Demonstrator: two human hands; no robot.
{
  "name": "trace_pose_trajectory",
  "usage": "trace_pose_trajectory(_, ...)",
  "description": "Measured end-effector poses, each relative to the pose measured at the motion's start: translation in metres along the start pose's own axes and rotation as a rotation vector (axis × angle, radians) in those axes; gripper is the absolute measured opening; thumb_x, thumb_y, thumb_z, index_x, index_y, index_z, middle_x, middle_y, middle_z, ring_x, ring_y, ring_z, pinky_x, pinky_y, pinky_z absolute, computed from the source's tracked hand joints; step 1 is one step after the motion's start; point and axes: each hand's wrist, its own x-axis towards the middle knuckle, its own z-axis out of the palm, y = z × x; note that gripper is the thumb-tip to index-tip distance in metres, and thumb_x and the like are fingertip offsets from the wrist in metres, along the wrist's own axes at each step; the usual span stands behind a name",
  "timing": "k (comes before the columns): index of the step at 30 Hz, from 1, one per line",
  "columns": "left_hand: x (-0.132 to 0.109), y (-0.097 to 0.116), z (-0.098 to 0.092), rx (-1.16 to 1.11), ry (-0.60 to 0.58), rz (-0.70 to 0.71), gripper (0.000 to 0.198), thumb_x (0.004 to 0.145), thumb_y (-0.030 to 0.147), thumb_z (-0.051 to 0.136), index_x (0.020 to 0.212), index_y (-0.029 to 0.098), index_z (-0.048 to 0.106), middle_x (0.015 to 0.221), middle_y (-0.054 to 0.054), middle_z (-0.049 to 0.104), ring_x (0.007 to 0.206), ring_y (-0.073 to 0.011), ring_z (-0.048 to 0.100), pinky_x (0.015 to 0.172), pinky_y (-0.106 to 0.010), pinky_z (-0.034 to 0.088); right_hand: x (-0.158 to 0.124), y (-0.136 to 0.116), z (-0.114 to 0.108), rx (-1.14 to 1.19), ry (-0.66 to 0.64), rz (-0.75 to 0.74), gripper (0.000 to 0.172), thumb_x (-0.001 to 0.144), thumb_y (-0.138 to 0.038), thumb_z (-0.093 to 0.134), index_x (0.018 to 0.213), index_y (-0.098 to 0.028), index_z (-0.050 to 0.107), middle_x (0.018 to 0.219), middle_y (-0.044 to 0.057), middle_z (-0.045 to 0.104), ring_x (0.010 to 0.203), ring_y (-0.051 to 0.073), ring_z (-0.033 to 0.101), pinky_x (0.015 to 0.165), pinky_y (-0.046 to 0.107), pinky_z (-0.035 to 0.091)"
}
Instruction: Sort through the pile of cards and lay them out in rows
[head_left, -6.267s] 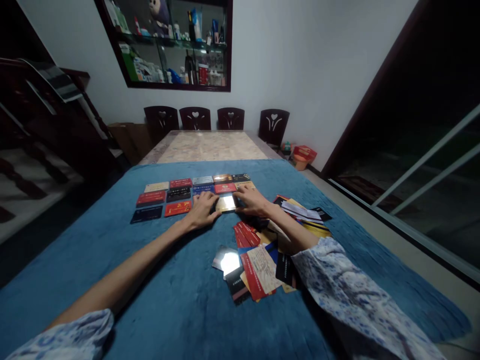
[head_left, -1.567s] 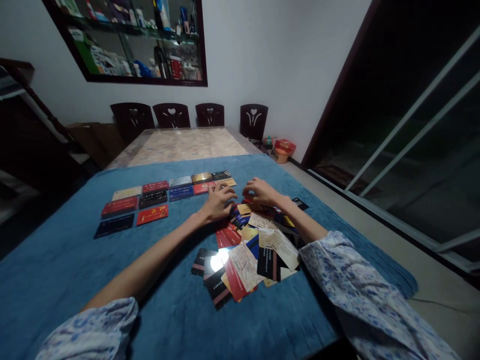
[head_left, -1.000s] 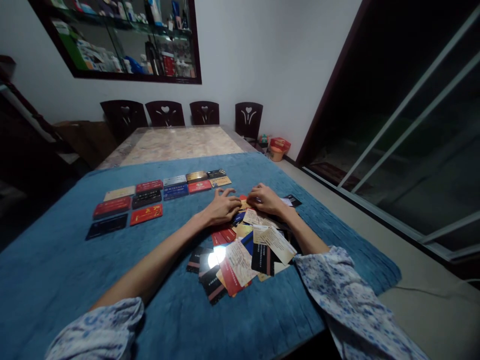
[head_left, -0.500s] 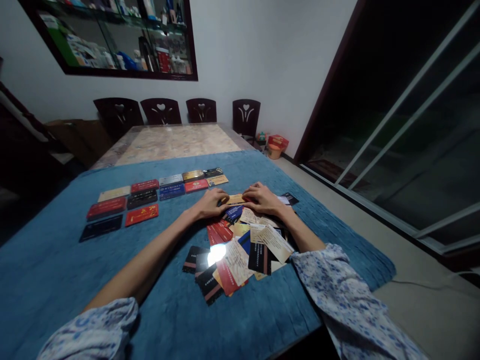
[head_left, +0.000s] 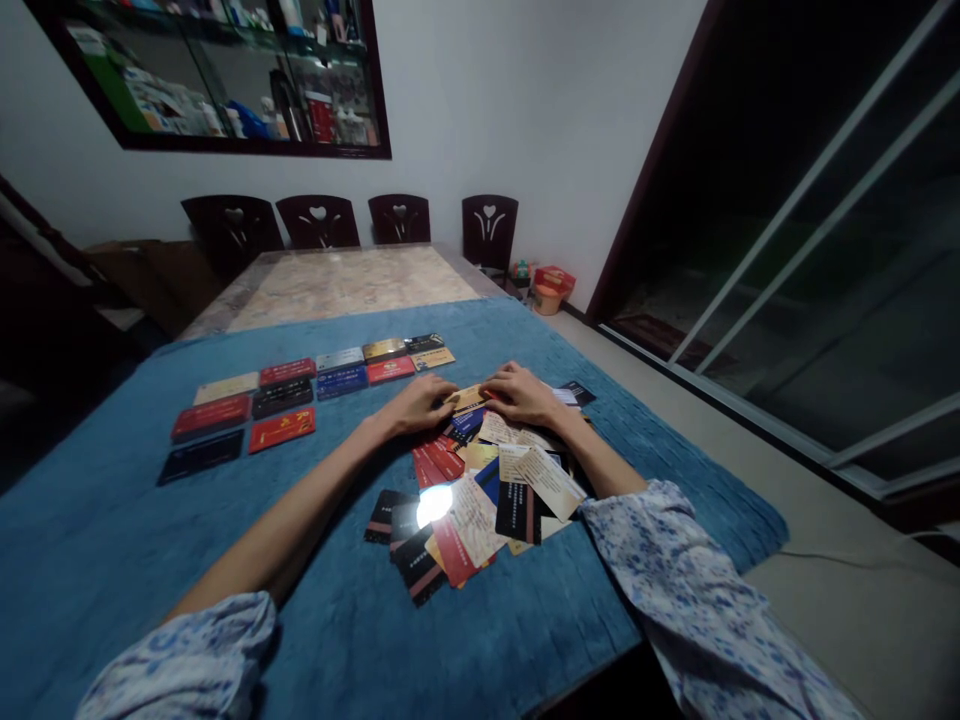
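My left hand (head_left: 421, 405) curls its fingers and thumb together at the left end of a yellow card (head_left: 469, 398). At the card's right end, my right hand (head_left: 523, 394) closes its fingertips, which hide that edge. A dark stripe crosses the card, and it sits at the far side of a loose heap of plastic cards. Below it in the heap are a blue card (head_left: 468, 420), red cards (head_left: 435, 462), a cream card (head_left: 551, 482) and a black striped card (head_left: 517, 512). Glare whitens part of the nearer cards.
Left of my hands, red (head_left: 282, 429), blue (head_left: 342, 381), black, gold and silver cards lie in rows on the blue cloth (head_left: 330, 590). Dark chairs (head_left: 318, 222) stand beyond the table's patterned far end (head_left: 360, 275). A dark card (head_left: 578, 391) lies beyond my right wrist.
Both hands stay at the yellow card; my right hand has shifted slightly, and the card looks a little more tilted. The rows of cards have not been rearranged.
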Motion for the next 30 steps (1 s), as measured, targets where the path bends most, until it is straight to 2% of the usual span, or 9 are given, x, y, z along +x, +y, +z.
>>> trace_pose_trajectory(4, 0.000, 0.003, 0.000, 0.016, -0.009, -0.005, 0.031, 0.089, 0.037, 0.055, 0.108, 0.018, 0.072, 0.097, -0.009, 0.070, 0.092, -0.0223, 0.063, 0.086, -0.035, 0.049, 0.000, 0.000, 0.001, 0.005, 0.006, -0.008, 0.026, 0.096, -0.032, 0.058, 0.110, -0.019, 0.076, 0.114, 0.010, 0.075, 0.102, 0.025, 0.055, 0.095, 0.040, 0.039)
trace_pose_trajectory(8, 0.002, 0.006, 0.002, 0.055, -0.007, -0.036, 0.028, 0.085, 0.042, 0.062, 0.097, 0.019, 0.073, 0.097, -0.010, 0.068, 0.093, -0.0241, 0.062, 0.086, -0.036, 0.049, 0.000, 0.000, 0.003, 0.000, 0.018, -0.001, 0.026, 0.096, -0.031, 0.059, 0.109, -0.019, 0.077, 0.113, 0.011, 0.075, 0.103, 0.025, 0.054, 0.093, 0.040, 0.041)
trace_pose_trajectory(13, 0.003, 0.012, 0.000, 0.113, -0.018, -0.035, 0.022, 0.085, 0.033, 0.059, 0.093, 0.018, 0.073, 0.093, -0.010, 0.069, 0.090, -0.0241, 0.062, 0.084, -0.036, 0.049, 0.000, 0.000, 0.004, -0.018, 0.033, -0.032, 0.027, 0.097, -0.032, 0.058, 0.111, -0.020, 0.077, 0.119, 0.011, 0.074, 0.103, 0.025, 0.054, 0.094, 0.042, 0.041)
trace_pose_trajectory(19, 0.002, 0.012, 0.001, 0.177, -0.012, 0.065, 0.018, 0.084, 0.025, 0.056, 0.089, 0.017, 0.071, 0.083, -0.007, 0.070, 0.079, -0.0195, 0.060, 0.080, -0.032, 0.046, 0.000, 0.004, 0.008, -0.041, 0.062, -0.082, 0.030, 0.098, -0.039, 0.059, 0.115, -0.021, 0.076, 0.122, 0.010, 0.074, 0.105, 0.026, 0.055, 0.093, 0.041, 0.043)
trace_pose_trajectory(25, 0.002, 0.009, 0.003, 0.190, 0.038, 0.116, 0.022, 0.089, 0.020, 0.050, 0.091, 0.016, 0.071, 0.087, -0.008, 0.072, 0.078, -0.0179, 0.062, 0.080, -0.030, 0.045, 0.000, 0.007, 0.013, -0.080, 0.154, -0.116, 0.029, 0.099, -0.038, 0.058, 0.114, -0.022, 0.077, 0.113, 0.010, 0.077, 0.101, 0.026, 0.057, 0.087, 0.039, 0.046)
trace_pose_trajectory(30, 0.002, 0.004, 0.006, 0.177, 0.064, 0.133, 0.028, 0.094, 0.019, 0.046, 0.100, 0.017, 0.073, 0.092, -0.009, 0.075, 0.081, -0.0185, 0.064, 0.083, -0.032, 0.047, 0.003, 0.004, 0.015, -0.129, 0.234, -0.140, 0.025, 0.101, -0.031, 0.057, 0.106, -0.022, 0.079, 0.102, 0.009, 0.078, 0.098, 0.023, 0.058, 0.080, 0.036, 0.043)
